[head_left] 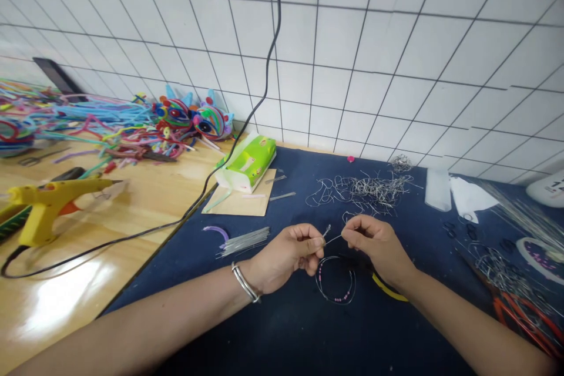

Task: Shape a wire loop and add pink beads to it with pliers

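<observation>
Between finger and thumb, my left hand (pixel 293 255) pinches a thin silvery wire (pixel 333 240), whose short twisted end sticks up above the fingers. My right hand (pixel 374 245) pinches the same wire a little to the right, so a short piece spans the gap between the hands. Just below hangs or lies a wire ring with pink beads (pixel 342 299); whether it joins the held wire I cannot tell. A yellow curved handle (pixel 390 289) shows partly beneath my right wrist.
Tangled wires (pixel 374 191) lie behind the hands, straight wire pieces (pixel 244 241) to the left. A tissue pack (pixel 249 161), yellow glue gun (pixel 48 205) with black cable, and colourful pipe cleaners (pixel 101 117) are further left. Orange-handled pliers (pixel 524 317) lie at right.
</observation>
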Demonstrator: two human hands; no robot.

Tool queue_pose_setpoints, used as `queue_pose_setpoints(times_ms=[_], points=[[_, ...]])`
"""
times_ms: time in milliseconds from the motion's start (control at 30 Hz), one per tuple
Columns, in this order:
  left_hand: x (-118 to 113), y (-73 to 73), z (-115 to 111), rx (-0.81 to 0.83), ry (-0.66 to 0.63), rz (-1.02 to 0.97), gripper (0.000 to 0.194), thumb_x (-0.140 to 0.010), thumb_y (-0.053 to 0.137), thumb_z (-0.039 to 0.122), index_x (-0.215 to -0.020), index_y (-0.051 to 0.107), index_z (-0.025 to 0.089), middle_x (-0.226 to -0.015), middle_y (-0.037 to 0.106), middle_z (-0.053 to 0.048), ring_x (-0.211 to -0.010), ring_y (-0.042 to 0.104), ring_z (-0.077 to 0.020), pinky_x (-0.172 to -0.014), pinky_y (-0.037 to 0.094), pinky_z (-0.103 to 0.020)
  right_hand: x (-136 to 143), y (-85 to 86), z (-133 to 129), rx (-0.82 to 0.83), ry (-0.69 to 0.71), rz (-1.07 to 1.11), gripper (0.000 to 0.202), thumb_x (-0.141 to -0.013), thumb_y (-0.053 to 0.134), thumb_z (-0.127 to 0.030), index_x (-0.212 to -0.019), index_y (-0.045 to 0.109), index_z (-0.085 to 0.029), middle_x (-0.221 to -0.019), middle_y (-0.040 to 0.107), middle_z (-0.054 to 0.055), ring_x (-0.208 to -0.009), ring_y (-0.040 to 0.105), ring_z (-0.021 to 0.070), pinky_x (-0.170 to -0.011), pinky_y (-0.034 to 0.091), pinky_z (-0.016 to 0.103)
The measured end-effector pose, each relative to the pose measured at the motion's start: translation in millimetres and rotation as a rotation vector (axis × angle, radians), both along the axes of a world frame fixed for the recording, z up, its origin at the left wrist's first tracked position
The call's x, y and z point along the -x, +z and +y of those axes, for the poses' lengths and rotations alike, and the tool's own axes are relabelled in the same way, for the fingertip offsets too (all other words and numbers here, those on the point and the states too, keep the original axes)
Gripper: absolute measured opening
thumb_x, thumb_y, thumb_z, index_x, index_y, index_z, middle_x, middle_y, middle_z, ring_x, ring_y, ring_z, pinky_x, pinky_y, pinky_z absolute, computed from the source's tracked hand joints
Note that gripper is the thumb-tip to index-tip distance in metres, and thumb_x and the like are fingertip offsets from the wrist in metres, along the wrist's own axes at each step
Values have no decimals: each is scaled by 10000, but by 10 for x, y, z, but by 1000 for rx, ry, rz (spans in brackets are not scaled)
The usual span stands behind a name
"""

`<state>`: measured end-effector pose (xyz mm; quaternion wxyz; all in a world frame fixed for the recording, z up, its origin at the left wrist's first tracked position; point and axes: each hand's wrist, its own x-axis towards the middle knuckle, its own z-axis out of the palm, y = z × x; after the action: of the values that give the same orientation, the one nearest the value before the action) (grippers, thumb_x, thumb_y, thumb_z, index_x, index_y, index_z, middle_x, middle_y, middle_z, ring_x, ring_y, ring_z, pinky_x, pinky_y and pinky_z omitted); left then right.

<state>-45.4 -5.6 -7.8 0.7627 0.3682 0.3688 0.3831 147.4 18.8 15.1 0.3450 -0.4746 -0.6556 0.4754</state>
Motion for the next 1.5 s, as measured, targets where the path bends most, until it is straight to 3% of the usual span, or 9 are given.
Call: queue_pose_setpoints(times_ms=[100,233,433,700,967,1333,1500], points=[[24,-14,11,49,-13,-25,185,-768,610,291,-779,530,125,-755,606,-41,-635,620,-132,-586,469,-250,10,30,-38,-17,13,-16,181,-749,580,-350,-729,573,-170,-647,509,-15,-568,444,92,-511,374,219],[52,-26,11,70,-23,-59,181,-785,592,294,-800,530,124,-830,633,-76,-747,648,-187,-650,493,-303,51,52,-95,-73,77,-122,140,-771,557,-309,-711,568,-183,-642,524,-19,-569,457,91,-512,375,213],[58,-54,-3,63,-74,-90,167,-786,596,269,-793,530,115,-828,651,-98,-752,655,-190,-640,498,-291,147,43,-145,-177,122,-282,90,-760,546,-238,-691,582,-194,-648,575,-18,-580,501,98,-529,403,211],[47,-56,3,78,-80,-67,167,-785,602,261,-776,529,112,-663,651,-65,-689,660,-173,-634,500,-281,196,-19,-153,-168,164,-310,94,-749,567,-264,-688,594,-199,-651,593,-20,-566,521,95,-509,417,202],[37,-55,-5,62,-89,-52,184,-774,614,278,-771,525,117,-636,647,-45,-629,652,-151,-581,499,-258,230,-62,-153,-219,119,-336,104,-748,576,-269,-675,602,-199,-637,589,-18,-548,509,94,-495,405,208],[-1,-63,6,-24,-32,35,193,-750,619,288,-743,513,127,-537,571,7,-486,548,-79,-422,330,-160,244,-72,-179,-258,103,-335,137,-765,561,-279,-666,610,-198,-646,601,-9,-555,528,103,-496,404,215],[-14,-98,2,-47,2,75,177,-741,618,276,-712,514,135,-511,478,46,-447,416,-40,-414,215,-160,245,-144,-178,-304,68,-342,116,-767,571,-295,-706,612,-205,-661,597,-8,-585,532,113,-534,415,229]])
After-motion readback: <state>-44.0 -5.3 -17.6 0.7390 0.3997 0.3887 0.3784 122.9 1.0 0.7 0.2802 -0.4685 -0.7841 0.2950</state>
